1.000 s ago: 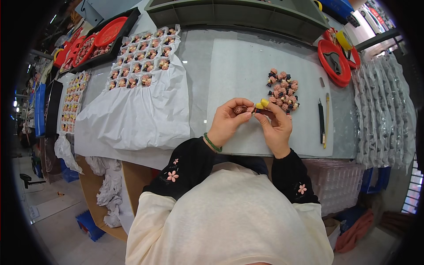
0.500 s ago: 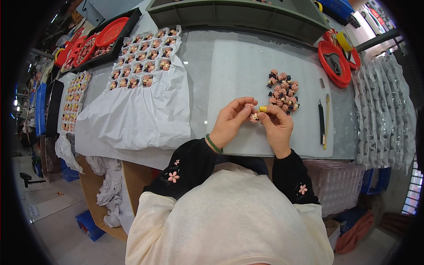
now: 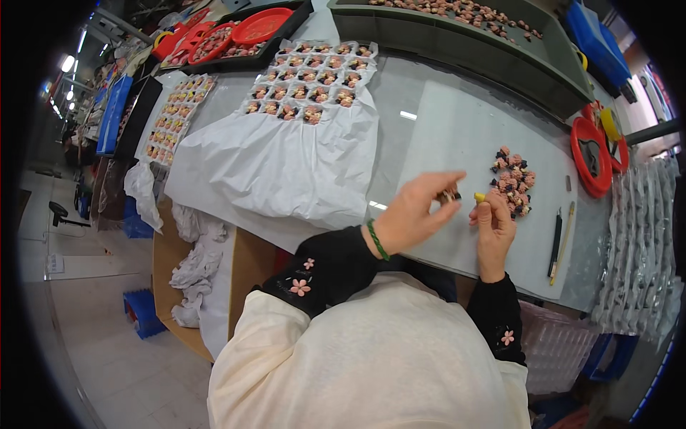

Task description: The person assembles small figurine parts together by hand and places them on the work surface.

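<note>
My left hand point(image 3: 414, 214), with a green braided bracelet at its wrist, is closed on a small pink-and-dark figurine point(image 3: 449, 195) between thumb and fingers. The hand is a little blurred. Just to its right, my right hand point(image 3: 494, 232) has its fingers pinched together. A yellow cover point(image 3: 479, 197) sits at a fingertip; whatever the pinch holds, if anything, is hidden. Close behind the right hand lies a pile of pink and dark figurines point(image 3: 513, 179). To the left, a white tray point(image 3: 314, 79) carries rows of similar figurines in its cells, with white paper point(image 3: 279, 171) spread before it.
A grey-green bin point(image 3: 443, 39) with loose pink pieces stands at the back. A black pen-like tool point(image 3: 555, 247) and a thin yellow stick point(image 3: 563, 239) lie at right. Beyond are a red dish point(image 3: 589, 157) and stacked clear trays point(image 3: 636, 243). A second filled tray point(image 3: 179, 118) sits far left.
My hands, close together over the pieces before, have drawn slightly apart. The left now holds a figurine away from the right. The view has turned, so the table appears shifted right.
</note>
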A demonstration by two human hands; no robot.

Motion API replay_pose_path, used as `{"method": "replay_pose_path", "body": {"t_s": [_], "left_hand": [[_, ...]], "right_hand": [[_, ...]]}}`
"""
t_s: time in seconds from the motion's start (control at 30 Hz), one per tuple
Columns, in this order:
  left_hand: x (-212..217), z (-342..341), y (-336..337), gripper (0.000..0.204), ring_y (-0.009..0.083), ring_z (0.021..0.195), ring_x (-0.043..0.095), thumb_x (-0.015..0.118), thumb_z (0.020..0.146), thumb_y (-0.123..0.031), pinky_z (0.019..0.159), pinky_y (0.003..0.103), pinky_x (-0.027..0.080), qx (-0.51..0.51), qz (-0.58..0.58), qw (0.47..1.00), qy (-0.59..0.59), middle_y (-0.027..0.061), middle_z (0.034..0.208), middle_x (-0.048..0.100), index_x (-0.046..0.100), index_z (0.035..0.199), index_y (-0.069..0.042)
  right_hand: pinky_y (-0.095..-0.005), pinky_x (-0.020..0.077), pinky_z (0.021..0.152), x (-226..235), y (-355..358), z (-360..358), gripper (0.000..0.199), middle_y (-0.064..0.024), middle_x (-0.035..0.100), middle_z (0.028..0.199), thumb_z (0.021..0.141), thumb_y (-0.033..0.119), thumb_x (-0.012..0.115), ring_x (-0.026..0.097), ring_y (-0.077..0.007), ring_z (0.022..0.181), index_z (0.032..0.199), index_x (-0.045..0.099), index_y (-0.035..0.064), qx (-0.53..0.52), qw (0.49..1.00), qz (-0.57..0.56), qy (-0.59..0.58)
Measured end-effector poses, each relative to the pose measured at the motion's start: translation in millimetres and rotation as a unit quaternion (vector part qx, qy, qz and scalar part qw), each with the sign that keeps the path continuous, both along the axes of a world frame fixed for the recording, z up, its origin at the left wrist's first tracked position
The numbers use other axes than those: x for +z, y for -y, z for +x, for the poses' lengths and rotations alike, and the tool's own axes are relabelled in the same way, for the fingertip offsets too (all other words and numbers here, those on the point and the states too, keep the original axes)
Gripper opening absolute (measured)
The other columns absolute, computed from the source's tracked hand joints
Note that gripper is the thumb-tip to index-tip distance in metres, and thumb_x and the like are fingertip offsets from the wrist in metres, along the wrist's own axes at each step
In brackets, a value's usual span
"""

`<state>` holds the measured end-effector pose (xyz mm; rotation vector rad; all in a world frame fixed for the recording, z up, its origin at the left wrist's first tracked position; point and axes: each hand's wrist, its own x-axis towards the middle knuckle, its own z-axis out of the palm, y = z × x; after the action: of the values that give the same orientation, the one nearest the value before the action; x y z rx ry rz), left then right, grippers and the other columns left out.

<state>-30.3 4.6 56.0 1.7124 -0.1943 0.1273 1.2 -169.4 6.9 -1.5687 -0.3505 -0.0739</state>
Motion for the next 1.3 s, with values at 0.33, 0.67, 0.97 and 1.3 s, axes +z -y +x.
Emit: {"method": "replay_pose_path", "body": {"t_s": [0.33,0.67,0.97,1.3], "left_hand": [[-34,52,-151,0.033,0.0328,0.081,0.051,0.06,0.074,-0.009,0.071,0.04,0.041,0.264,0.536,0.8,0.057,0.0149,0.092,0.056,0.052,0.106,0.0],[-60,42,-139,0.061,0.0395,0.128,0.018,0.042,0.089,-0.035,0.102,0.051,0.014,0.248,0.615,0.748,0.032,0.0263,0.136,0.025,0.028,0.128,0.009],[-65,52,-144,0.059,0.0396,0.13,0.014,0.042,0.086,-0.025,0.104,0.049,0.01,0.22,0.627,0.748,-0.004,0.0277,0.137,0.021,0.023,0.13,0.01],[-10,15,-48,0.065,0.039,0.129,0.019,0.057,0.082,-0.02,0.105,0.044,0.016,0.048,0.365,0.913,0.173,0.0242,0.139,0.021,0.024,0.133,0.003]], "right_hand": [[-0.0193,0.0401,0.055,4,-4,0,0.022,-0.0031,0.052,0.082,0.089,0.018,0.053,0.049,-0.0076,0.064,0.087,0.058,-0.0027,0.016,1.0,-0.015,-0.002],[-0.0193,0.0409,0.056,4,0,0,0.023,-0.0028,0.053,0.08,0.089,0.019,0.052,0.051,-0.0076,0.065,0.088,0.058,-0.003,0.014,0.999,-0.033,-0.008],[-0.0201,0.0395,0.054,1,-2,-2,0.013,-0.0038,0.054,0.079,0.085,0.01,0.056,0.05,-0.0084,0.064,0.085,0.058,-0.0032,-0.002,0.995,-0.082,0.052],[-0.0279,0.0438,0.07,40,32,62,0.019,-0.0092,0.058,0.086,0.075,0.009,0.065,0.055,-0.0176,0.078,0.092,0.059,-0.0001,-0.082,0.94,-0.231,0.239]]}}
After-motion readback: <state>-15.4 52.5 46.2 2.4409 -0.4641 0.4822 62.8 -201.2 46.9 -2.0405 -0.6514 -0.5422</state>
